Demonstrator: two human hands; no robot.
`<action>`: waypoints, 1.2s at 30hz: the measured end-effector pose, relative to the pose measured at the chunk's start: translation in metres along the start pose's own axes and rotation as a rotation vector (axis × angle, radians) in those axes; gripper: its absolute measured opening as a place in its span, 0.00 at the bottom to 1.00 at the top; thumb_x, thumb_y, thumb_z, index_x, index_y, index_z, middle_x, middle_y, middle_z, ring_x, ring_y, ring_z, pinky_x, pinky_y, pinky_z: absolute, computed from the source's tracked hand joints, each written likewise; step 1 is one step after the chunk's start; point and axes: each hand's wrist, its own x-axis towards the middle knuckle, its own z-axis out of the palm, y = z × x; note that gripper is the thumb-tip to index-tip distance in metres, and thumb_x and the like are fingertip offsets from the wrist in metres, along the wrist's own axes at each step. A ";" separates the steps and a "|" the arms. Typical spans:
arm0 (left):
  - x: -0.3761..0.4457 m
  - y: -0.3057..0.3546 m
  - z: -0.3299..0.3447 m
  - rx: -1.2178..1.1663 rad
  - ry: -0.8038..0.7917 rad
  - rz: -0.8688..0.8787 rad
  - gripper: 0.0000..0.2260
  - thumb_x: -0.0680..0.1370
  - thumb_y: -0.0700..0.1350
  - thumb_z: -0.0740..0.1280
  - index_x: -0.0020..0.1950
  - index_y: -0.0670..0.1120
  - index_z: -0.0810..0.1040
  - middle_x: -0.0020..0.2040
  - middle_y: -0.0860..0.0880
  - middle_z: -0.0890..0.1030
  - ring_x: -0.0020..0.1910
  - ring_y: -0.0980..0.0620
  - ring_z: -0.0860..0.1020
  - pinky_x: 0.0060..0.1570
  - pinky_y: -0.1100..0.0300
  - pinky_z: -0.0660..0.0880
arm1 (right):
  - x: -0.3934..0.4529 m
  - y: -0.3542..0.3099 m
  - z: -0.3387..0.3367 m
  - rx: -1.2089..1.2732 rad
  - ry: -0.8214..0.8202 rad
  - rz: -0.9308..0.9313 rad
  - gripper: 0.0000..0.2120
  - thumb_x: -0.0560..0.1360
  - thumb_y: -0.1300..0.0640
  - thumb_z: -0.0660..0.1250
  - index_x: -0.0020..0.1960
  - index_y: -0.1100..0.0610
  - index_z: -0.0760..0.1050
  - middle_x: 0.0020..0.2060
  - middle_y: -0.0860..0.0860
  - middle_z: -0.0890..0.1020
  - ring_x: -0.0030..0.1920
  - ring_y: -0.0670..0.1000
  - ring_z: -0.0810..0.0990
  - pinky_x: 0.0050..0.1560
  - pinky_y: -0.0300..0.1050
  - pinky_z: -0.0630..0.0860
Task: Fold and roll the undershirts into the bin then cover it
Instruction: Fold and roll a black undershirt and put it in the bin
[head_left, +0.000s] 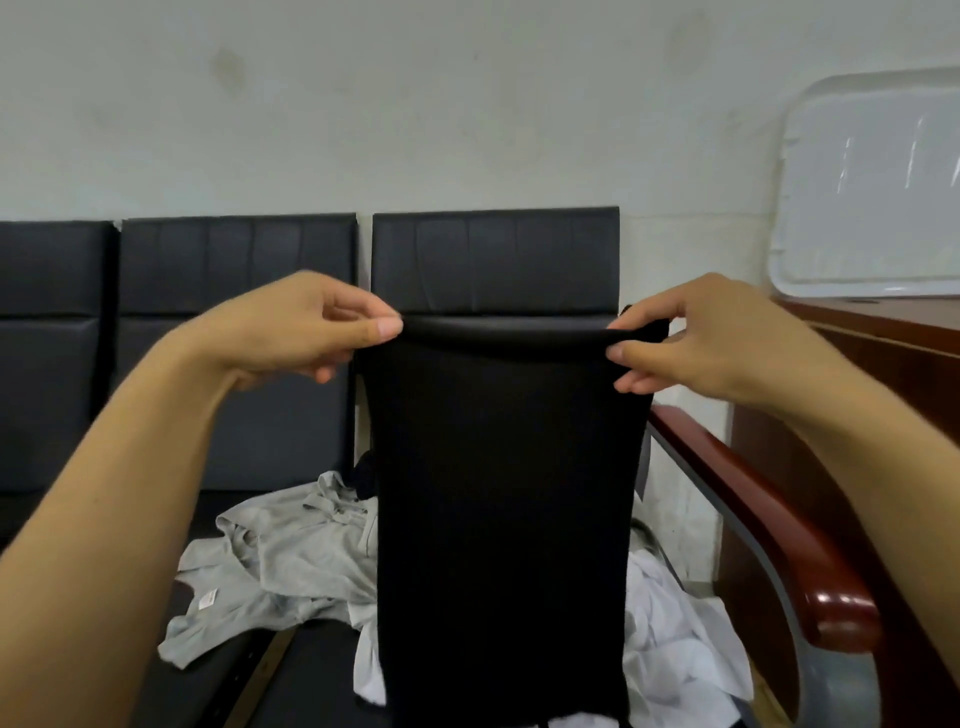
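A black undershirt (506, 519), folded into a long narrow strip, hangs in the air in front of me. My left hand (311, 327) pinches its top left corner and my right hand (696, 338) pinches its top right corner, the top edge stretched taut between them. Below, on the black seat, lie a crumpled grey undershirt (280, 566) and a white undershirt (675, 639), both partly hidden behind the black one. A clear plastic lid (867, 187) leans against the wall at the far right. No bin is in view.
A row of black padded seats (234, 270) runs along the white wall. A red-brown wooden armrest (769, 509) curves down on the right, with a brown wooden cabinet (893, 343) behind it.
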 end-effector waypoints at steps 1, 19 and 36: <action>0.007 -0.003 0.002 -0.038 -0.057 -0.025 0.09 0.78 0.53 0.71 0.47 0.50 0.87 0.34 0.50 0.72 0.30 0.56 0.66 0.29 0.66 0.70 | 0.009 0.002 0.003 0.014 0.040 0.008 0.05 0.79 0.52 0.73 0.54 0.46 0.80 0.33 0.47 0.87 0.36 0.42 0.87 0.39 0.22 0.71; 0.061 0.008 -0.031 -0.042 0.169 -0.034 0.09 0.81 0.52 0.70 0.56 0.47 0.81 0.45 0.43 0.83 0.34 0.56 0.81 0.30 0.64 0.71 | 0.099 -0.008 -0.002 0.225 0.127 -0.059 0.11 0.84 0.47 0.64 0.56 0.53 0.80 0.29 0.53 0.83 0.29 0.50 0.83 0.33 0.40 0.79; -0.173 -0.139 0.152 -0.348 -0.335 -0.448 0.06 0.80 0.56 0.68 0.46 0.58 0.83 0.30 0.44 0.65 0.23 0.52 0.62 0.27 0.61 0.60 | -0.119 0.117 0.135 0.511 -0.535 0.462 0.14 0.78 0.46 0.66 0.47 0.56 0.82 0.38 0.53 0.86 0.34 0.55 0.83 0.36 0.43 0.81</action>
